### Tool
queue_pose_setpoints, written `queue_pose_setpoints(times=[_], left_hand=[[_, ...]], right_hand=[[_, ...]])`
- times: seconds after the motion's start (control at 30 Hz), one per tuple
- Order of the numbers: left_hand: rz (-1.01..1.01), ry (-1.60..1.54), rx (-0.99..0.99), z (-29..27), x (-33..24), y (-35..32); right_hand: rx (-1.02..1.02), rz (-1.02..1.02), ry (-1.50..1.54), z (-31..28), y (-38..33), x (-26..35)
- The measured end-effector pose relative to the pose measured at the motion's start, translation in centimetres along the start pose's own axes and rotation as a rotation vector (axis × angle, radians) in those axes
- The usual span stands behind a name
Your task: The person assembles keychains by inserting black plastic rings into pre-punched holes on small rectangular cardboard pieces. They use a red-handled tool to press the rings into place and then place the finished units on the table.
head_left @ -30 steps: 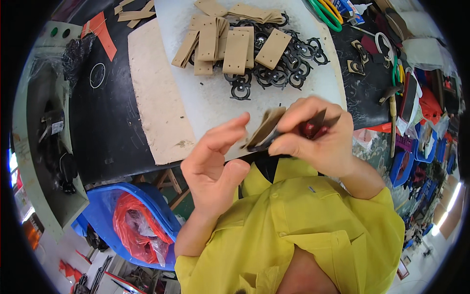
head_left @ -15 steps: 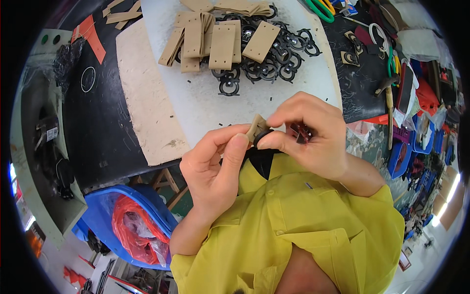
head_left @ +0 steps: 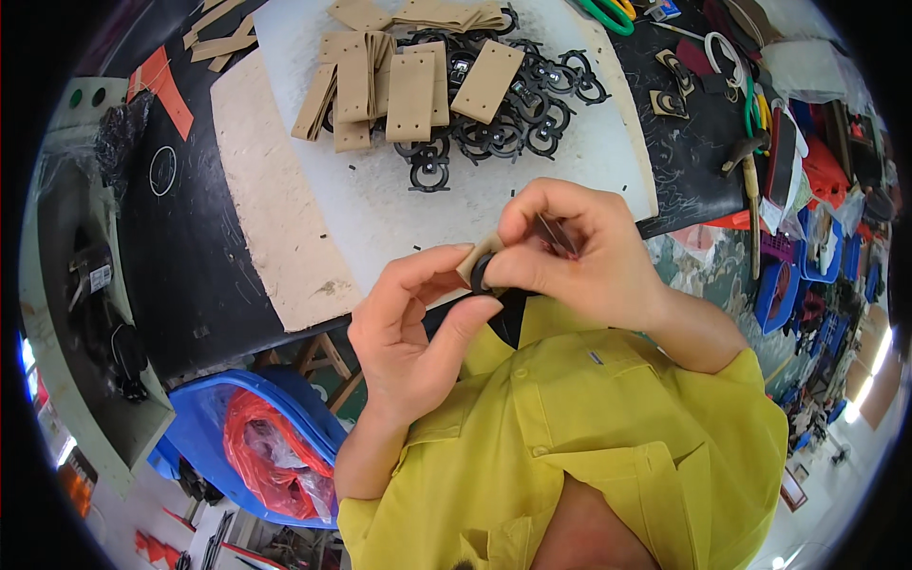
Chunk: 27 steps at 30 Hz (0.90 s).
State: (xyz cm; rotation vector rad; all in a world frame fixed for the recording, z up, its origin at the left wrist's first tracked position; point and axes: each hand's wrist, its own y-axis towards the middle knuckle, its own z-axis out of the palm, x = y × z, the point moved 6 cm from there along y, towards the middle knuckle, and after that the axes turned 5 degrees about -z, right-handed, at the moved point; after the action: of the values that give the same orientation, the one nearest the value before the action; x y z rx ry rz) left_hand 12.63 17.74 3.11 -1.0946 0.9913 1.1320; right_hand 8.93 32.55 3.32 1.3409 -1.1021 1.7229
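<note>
Both hands meet near the chest: left hand (head_left: 413, 328) and right hand (head_left: 579, 252) pinch a tan piece (head_left: 472, 266) with a black part (head_left: 482, 277); tan plates (head_left: 408, 85) lie far.

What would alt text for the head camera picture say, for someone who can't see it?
Two bare hands, left hand and right hand, pinch a small tan piece together above a white work board. Tan rectangular plates and black ring-shaped parts lie piled farther back.
</note>
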Motion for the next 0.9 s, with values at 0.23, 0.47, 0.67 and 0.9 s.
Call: queue_pose_setpoints(times=[0.23, 0.47, 0.67, 0.9], left_hand=[[-0.161, -0.036, -0.017, -0.7, 0.5, 0.8], [-0.183, -0.277, 0.129, -0.1, 0.6, 1.5], [-0.180, -0.228, 0.021, -0.5, 0.4, 0.9], [-0.182, -0.279, -0.156, -1.2, 0.8, 1.7]], right_hand=[[0.038, 0.026, -0.106, 0.0, 0.0, 0.0], [0.048, 0.030, -0.064, 0.4, 0.0, 0.2], [0.074, -0.055, -0.142, 0.9, -0.1, 0.4], [0.051, 0.157, 0.284, 0.1, 1.2, -1.4]])
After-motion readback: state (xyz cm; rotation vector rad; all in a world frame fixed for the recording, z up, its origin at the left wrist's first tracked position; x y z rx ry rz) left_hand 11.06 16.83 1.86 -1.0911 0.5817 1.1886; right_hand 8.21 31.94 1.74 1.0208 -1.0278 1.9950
